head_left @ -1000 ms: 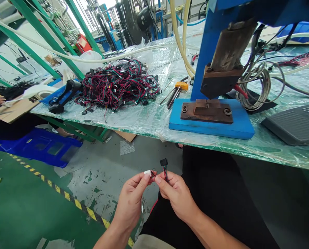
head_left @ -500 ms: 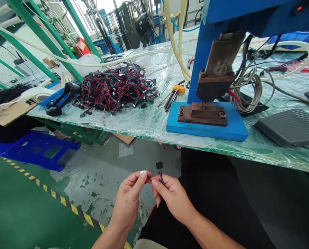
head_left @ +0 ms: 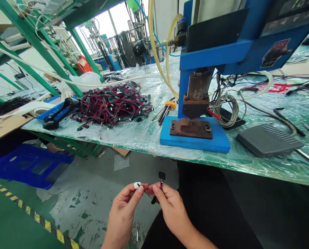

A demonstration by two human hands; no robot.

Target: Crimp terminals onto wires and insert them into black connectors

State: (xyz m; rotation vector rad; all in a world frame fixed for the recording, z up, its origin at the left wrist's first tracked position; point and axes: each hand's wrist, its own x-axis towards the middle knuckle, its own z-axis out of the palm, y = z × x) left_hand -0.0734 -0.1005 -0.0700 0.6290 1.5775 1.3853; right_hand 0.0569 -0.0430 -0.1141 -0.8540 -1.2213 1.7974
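Note:
My right hand (head_left: 173,207) is closed round a small wire harness, its black connector (head_left: 162,175) standing up above the fingers on red, black and green wires. More dark parts of it hang below those fingertips. Close beside it, my left hand (head_left: 125,207) pinches a thin black wire (head_left: 147,194) between thumb and index finger. A white wrap (head_left: 137,185) is round the left index finger. Both hands are over the floor and my lap, in front of the bench. The wire's far end is partly hidden by the fingers.
A blue press (head_left: 196,138) stands on the plastic-covered bench (head_left: 133,138). Left of it lie an orange-handled tool (head_left: 170,104), a heap of wire harnesses (head_left: 115,103) and a black tape dispenser (head_left: 59,114). A grey foot pedal (head_left: 270,140) and coiled cable (head_left: 229,110) are at right.
The view has turned, so the press shows more of its upper part. My hands stay close together; a black wire now shows at my left fingertips and dark parts below my right fingers.

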